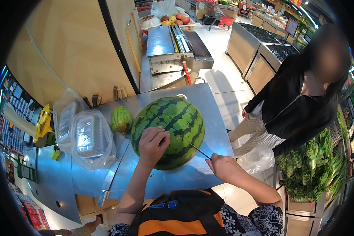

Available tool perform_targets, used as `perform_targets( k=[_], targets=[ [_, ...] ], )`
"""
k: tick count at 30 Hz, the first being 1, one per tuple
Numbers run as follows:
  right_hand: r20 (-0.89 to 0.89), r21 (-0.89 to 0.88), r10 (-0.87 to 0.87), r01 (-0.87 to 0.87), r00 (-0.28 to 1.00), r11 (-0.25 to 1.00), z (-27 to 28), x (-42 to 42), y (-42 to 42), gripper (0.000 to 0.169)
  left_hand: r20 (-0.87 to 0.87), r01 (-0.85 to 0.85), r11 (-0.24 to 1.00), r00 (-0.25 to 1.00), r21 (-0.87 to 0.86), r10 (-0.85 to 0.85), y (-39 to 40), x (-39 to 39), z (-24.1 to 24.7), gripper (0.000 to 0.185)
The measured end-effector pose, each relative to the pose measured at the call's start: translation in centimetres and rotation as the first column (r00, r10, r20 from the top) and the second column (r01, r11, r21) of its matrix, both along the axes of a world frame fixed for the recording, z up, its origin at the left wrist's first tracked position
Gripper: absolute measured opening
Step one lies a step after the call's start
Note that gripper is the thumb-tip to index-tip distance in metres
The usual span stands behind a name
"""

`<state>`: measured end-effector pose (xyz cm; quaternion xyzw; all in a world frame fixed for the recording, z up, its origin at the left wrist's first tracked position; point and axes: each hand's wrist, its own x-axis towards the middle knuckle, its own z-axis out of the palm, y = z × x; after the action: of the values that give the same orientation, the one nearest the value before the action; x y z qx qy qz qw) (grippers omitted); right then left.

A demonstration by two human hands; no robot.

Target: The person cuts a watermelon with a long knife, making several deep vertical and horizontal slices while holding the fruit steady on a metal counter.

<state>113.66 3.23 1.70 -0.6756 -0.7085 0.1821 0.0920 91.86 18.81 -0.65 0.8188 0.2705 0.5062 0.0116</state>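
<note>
A large striped watermelon (pixel 177 118) rests on the stainless steel table (pixel 165 180) before me. On its left side lies my left hand (pixel 153 143), fingers curled in; nothing shows inside it. My right hand (pixel 224 168) grips a thin knife (pixel 201 151) at the melon's lower right. The tip meets the rind; how deep it sits is hard to tell. Left of the watermelon is a small striped melon (pixel 121 119). A second, longer knife (pixel 108 180) lies by the table's front edge, handle towards me.
Clear plastic trays (pixel 90 137) in bags stand at the left. Beyond the table is a metal wrapping machine (pixel 165 44) with a red-marked stick (pixel 186 72). A person (pixel 301 109) in a black jacket stands at the right, near leafy vegetables (pixel 312 165).
</note>
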Motion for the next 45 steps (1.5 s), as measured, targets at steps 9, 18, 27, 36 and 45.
perform_targets(
  k=[9, 18, 27, 36, 45],
  targets=[
    [-0.009, -0.051, -0.019, 0.018, 1.0, 0.999, -5.1, 2.3, -3.0, 0.04, -0.056, -0.001, 1.0, 0.998, -0.017, 0.0, 0.2, 0.1, 0.5, 0.016],
    [-0.213, -0.02, 0.018, -0.023, 0.977, 1.0, -6.5, 4.8, -3.8, 0.04, -0.311, 0.006, 0.996, 0.95, -0.085, -0.032, 0.4, 0.1, 2.9, 0.02],
    [-0.044, 0.059, -0.515, 0.517, 0.856, 0.854, -18.0, 2.4, -3.6, 0.033, -0.279, -0.024, 0.993, 0.96, -0.115, -0.009, 0.5, 1.3, 3.2, 0.019],
    [0.005, 0.064, -0.347, 0.346, 0.938, 0.936, -19.6, -0.6, -0.8, 0.029, -0.235, 0.031, 0.99, 0.97, -0.14, -0.064, 0.7, 1.1, 3.2, 0.017],
    [-0.74, 0.123, -0.334, 0.605, 0.584, 0.787, -10.6, 3.3, 1.6, 0.03, -0.171, 0.054, 0.989, 0.982, -0.135, -0.077, 0.4, 0.6, 2.8, 0.014]
  ],
)
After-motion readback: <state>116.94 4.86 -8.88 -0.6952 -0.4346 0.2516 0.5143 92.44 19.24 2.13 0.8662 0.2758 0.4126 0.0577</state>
